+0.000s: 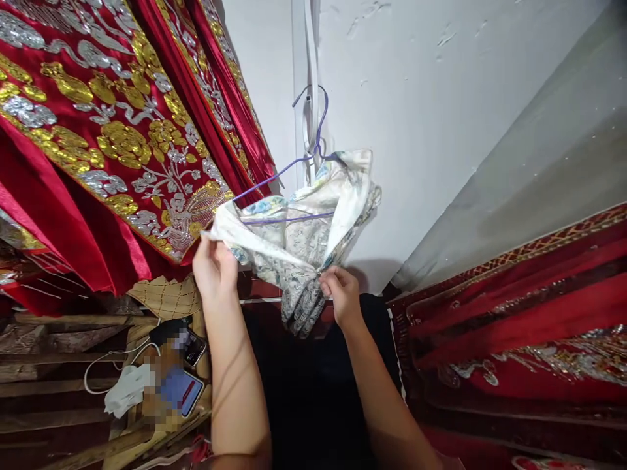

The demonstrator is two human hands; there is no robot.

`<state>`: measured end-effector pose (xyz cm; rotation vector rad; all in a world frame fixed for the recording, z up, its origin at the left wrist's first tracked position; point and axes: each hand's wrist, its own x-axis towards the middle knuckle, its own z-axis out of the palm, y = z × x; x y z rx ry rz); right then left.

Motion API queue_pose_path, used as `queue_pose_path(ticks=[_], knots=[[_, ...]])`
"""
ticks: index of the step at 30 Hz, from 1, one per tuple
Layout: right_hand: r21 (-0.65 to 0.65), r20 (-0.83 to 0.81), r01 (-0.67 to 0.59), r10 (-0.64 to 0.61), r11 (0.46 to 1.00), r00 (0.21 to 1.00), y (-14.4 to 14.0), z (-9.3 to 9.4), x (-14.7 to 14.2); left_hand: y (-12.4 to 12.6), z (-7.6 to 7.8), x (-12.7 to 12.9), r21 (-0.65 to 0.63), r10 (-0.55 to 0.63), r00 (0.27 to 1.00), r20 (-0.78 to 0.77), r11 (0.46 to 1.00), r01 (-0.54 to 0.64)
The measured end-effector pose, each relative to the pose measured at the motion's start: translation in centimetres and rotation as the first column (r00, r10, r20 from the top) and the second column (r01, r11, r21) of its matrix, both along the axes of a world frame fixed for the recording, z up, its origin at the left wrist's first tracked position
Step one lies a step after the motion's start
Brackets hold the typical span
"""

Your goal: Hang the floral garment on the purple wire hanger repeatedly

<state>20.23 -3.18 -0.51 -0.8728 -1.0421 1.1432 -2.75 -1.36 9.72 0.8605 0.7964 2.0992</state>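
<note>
Pinching a printed garment (298, 241) on a purple hanger (294, 166), both hands (215, 267) (340, 294) work beside red embroidered drapes (98, 130).

The purple hanger (294, 171) disappears partly inside the floral cloth (304, 241), so its right shoulder cannot be seen. The red embroidered drape (98, 130) runs off the top and left edges. 2 flat items (181, 365) on the wooden shelf (59, 365) are blurred beyond recognition. Both forearms leave the bottom edge.
</note>
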Motion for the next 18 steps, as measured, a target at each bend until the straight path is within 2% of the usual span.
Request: queue_pose_path(ticks=[3,5,6,8,10,12,14,16,18], knots=[[-0.048,-0.058,-0.044,0.042,0.998,0.997,-0.4,0.2,0.4,-1.1,-4.9,2.9,-0.195,-0.078,0.992,0.097,0.976,0.096],[-0.061,-0.085,-0.037,0.032,0.997,0.996,-0.4,0.4,1.0,-1.6,-6.9,5.1,-0.297,-0.082,0.989,0.124,0.948,0.116],[-0.066,-0.081,-0.03,0.025,0.997,0.996,-0.5,0.4,1.4,-1.9,-7.3,6.0,-0.327,-0.087,0.99,0.115,0.937,0.12],[-0.092,-0.017,-0.046,0.045,0.995,0.999,-0.6,0.2,2.6,-2.2,-7.2,7.0,-0.359,-0.119,0.992,0.037,0.925,0.124],[-0.147,0.113,-0.112,0.129,0.983,0.985,-0.8,0.1,3.8,-2.8,-6.3,7.2,-0.353,-0.155,0.986,-0.067,0.928,0.121],[-0.187,0.262,-0.153,0.199,0.97,0.944,-0.9,0.4,4.6,-3.6,-5.1,7.5,-0.306,-0.181,0.973,-0.144,0.943,0.13],[-0.159,0.354,-0.138,0.187,0.978,0.916,-1.1,1.1,4.6,-4.5,-4.1,8.2,-0.231,-0.21,0.956,-0.203,0.96,0.162],[-0.119,0.328,-0.183,0.212,0.976,0.921,-1.5,2.2,3.7,-5.3,-3.5,9.4,-0.186,-0.267,0.913,-0.309,0.958,0.217],[-0.096,0.222,-0.332,0.345,0.938,0.912,-2.0,3.6,2.2,-5.8,-2.9,10.5,-0.148,-0.265,0.861,-0.435,0.964,0.222]])
